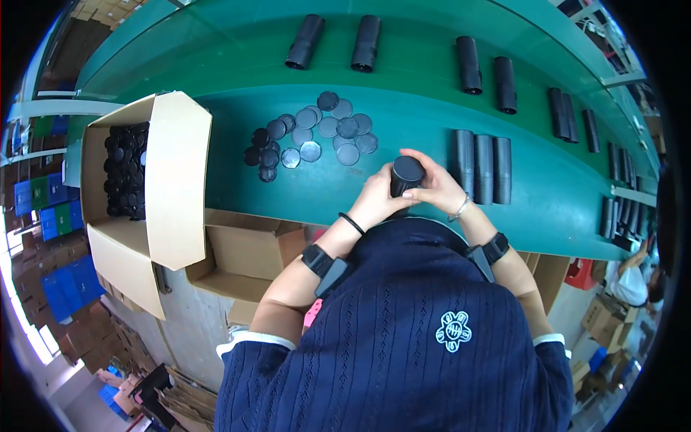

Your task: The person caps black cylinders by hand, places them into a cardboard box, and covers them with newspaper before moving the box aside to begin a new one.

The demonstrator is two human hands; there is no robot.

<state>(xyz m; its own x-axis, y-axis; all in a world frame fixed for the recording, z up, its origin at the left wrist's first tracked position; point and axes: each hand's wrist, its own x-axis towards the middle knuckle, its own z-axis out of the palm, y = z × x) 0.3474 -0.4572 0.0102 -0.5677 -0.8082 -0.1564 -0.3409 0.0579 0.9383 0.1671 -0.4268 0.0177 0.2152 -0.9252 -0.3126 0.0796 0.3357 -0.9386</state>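
Close in front of my body, both hands are wrapped around a black cylindrical tube (405, 189), held upright. A round black cap (408, 168) sits on its top end. My left hand (378, 196) grips the tube's left side, and my right hand (440, 189) grips the other side, its thumb across the front. Several loose black round caps (310, 151) lie scattered on the green table to the left, some overlapping. Just right of my hands, three black ribbed tubes (484, 169) lie side by side.
An open cardboard box (178, 183) full of black caps (126, 173) stands at the table's left end. Another cardboard box (245, 252) sits below the edge. More black tubes (367, 45) stand or lie along the far green strip (417, 50). Another person (630, 284) is at far right.
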